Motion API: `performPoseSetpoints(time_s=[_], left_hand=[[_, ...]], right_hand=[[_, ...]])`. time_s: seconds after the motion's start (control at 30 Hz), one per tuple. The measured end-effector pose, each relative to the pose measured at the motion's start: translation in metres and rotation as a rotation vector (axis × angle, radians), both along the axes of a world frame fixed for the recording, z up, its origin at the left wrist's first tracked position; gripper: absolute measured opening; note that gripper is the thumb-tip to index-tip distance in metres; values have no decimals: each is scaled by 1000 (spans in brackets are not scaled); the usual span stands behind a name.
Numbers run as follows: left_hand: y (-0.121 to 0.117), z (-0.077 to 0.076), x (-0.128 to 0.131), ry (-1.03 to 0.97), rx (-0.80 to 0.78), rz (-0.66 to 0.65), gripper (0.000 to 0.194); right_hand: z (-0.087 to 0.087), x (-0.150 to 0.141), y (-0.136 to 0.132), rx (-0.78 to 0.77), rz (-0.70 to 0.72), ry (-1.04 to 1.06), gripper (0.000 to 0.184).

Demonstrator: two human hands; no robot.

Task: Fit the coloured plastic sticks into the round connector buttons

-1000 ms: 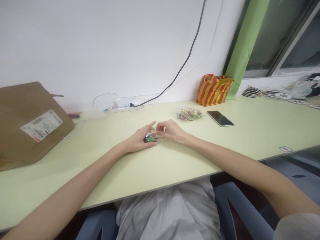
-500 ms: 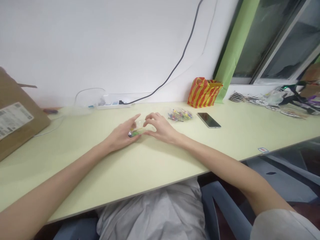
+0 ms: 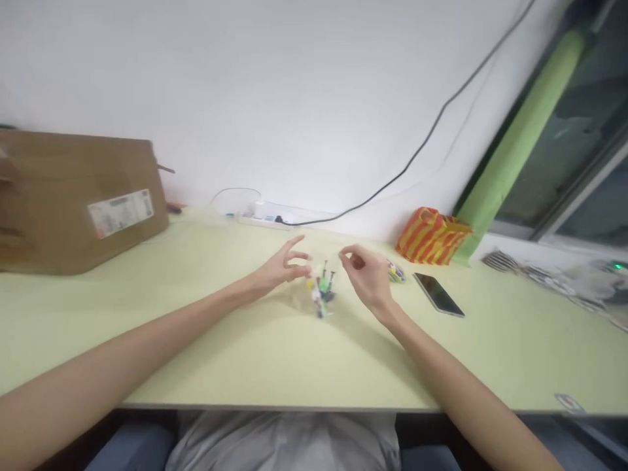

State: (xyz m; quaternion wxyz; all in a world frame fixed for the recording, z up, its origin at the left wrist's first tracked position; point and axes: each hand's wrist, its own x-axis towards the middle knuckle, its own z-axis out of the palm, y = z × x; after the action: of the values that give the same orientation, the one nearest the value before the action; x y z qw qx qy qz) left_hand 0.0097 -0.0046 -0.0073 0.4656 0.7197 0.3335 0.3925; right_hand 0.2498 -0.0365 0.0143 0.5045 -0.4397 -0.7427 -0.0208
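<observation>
A small clear bag of colourful little pieces (image 3: 321,292) sits just above the pale green table (image 3: 235,353), between my two hands. My left hand (image 3: 283,267) is at the bag's left upper edge, thumb and middle fingers pinched on the plastic and forefinger stretched out. My right hand (image 3: 367,273) is raised just to the right of the bag, its fingers curled into a pinch. Motion blur hides whether they grip the plastic.
A second bag of coloured pieces (image 3: 397,272) lies behind my right hand, with a dark phone (image 3: 438,295) and a red-and-yellow striped bag (image 3: 432,235) beyond. A cardboard box (image 3: 78,199) stands at the left, a power strip (image 3: 265,219) by the wall, clutter (image 3: 564,278) far right.
Both hands have lifted off the table and moved apart, and the clear bag now hangs upright between them. The camera has swung to the left.
</observation>
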Motion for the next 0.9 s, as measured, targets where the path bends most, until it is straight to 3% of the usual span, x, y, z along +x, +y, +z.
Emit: performPoseSetpoints(time_s=[0.13, 0.27, 0.37, 0.57, 0.7, 0.8, 0.9], left_hand=[[-3, -7, 5, 26, -26, -147, 108], [-10, -9, 12, 80, 108, -244, 76], [-15, -7, 14, 10, 157, -226, 58], [-14, -8, 11, -26, 163, -152, 50], [-10, -11, 8, -8, 110, -74, 60], [-4, -13, 6, 23, 103, 13, 71], [0, -14, 6, 25, 87, 93, 68]], right_hand=[[4, -9, -10, -88, 123, 190, 13], [4, -19, -20, -65, 252, 200, 21], [1, -21, -21, -49, 277, 123, 37], [-12, -18, -13, -129, 388, 71, 76], [-25, -17, -2, -178, 377, 104, 96], [-35, -15, 9, -264, 324, 163, 94], [-41, -14, 18, -359, 332, 162, 65]])
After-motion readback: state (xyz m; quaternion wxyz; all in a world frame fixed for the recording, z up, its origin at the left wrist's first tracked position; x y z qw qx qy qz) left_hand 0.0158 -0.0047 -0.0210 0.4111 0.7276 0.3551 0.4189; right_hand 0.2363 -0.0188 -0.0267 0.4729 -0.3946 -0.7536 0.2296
